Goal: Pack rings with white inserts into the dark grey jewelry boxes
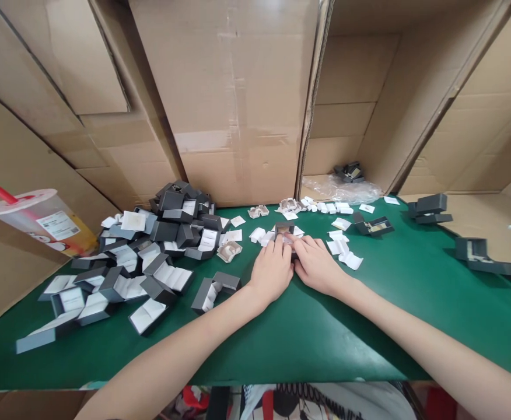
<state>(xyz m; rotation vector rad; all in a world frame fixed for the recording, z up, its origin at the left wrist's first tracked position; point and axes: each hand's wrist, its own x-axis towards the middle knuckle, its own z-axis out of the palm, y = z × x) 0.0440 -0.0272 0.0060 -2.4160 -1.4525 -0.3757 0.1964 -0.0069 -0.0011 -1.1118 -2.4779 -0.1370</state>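
Note:
Both my hands meet at the middle of the green table [308, 332], fingers curled around a small open grey box [284, 230]. My left hand [272, 272] grips its left side and my right hand [315, 266] grips its right side. The box's pale insert shows between my fingertips. Loose white inserts [342, 248] lie just right of my right hand, and one beige insert [229, 251] lies left of my left hand. An open grey box [214, 288] rests near my left wrist.
A heap of open grey boxes with white linings [150, 256] covers the left of the table. A plastic drink cup with a red straw [41, 221] leans at far left. More grey boxes [428, 208] lie at right. Cardboard walls [238, 105] and a plastic bag [340, 188] stand behind.

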